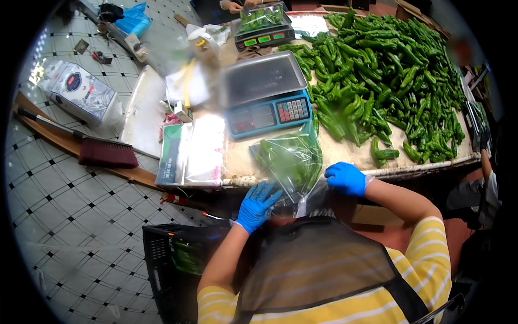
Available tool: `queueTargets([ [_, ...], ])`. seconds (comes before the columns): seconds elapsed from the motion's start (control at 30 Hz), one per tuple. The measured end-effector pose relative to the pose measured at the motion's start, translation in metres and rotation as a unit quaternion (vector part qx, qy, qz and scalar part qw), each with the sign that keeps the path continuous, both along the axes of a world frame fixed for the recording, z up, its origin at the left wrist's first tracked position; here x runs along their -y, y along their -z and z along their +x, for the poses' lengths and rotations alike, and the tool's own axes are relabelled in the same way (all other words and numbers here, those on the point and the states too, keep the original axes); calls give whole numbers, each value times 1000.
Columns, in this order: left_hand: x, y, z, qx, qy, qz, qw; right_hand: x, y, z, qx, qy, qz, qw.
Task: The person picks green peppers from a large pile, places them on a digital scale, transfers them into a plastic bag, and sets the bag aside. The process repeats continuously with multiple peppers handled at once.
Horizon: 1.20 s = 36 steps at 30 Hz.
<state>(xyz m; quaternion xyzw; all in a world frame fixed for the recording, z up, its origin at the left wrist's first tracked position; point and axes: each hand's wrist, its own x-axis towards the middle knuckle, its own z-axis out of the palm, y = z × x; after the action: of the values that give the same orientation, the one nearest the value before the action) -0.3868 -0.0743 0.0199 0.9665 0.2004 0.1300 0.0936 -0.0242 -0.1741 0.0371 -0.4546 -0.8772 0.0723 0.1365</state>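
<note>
A clear plastic bag of green peppers (pixel 288 159) lies at the table's near edge, in front of the blue scale (pixel 270 116). Its clear lower end hangs toward my body. On the bag's left is my left hand (pixel 255 207), in a blue glove, open, its fingers stretched and the thumb apart. My right hand (pixel 347 179), gloved in blue too, is just right of the bag with its fingers curled closed. Whether anything is pinched in them is hidden. A large heap of loose green peppers (pixel 399 81) covers the table's right side; a few lie near my right hand.
Across the table, a person's hands (pixel 232 6) are by a second scale (pixel 264 36) bearing bagged peppers. Left of the blue scale lie stacked packets (pixel 202 154). A brush (pixel 108 153) rests on a wooden ledge. A black crate (pixel 156 259) with bagged peppers stands below left.
</note>
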Motion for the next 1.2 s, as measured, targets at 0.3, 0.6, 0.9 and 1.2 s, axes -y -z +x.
queueTargets([
  [0.3, -97, -97, 47, 464, -193, -401, 766, -87, -109, 14, -447, 250, 112, 851],
  [0.6, -104, -83, 66, 440, -304, -297, 791, -110, -70, 19, -574, 294, 35, 763],
  [0.9, 7, 37, 52, 277, -503, -402, 713, -15, 90, -25, -182, 547, -56, 816],
  [1.2, -10, -4, 65, -7, -505, -202, 839, -31, 14, -49, -132, 446, 124, 877],
])
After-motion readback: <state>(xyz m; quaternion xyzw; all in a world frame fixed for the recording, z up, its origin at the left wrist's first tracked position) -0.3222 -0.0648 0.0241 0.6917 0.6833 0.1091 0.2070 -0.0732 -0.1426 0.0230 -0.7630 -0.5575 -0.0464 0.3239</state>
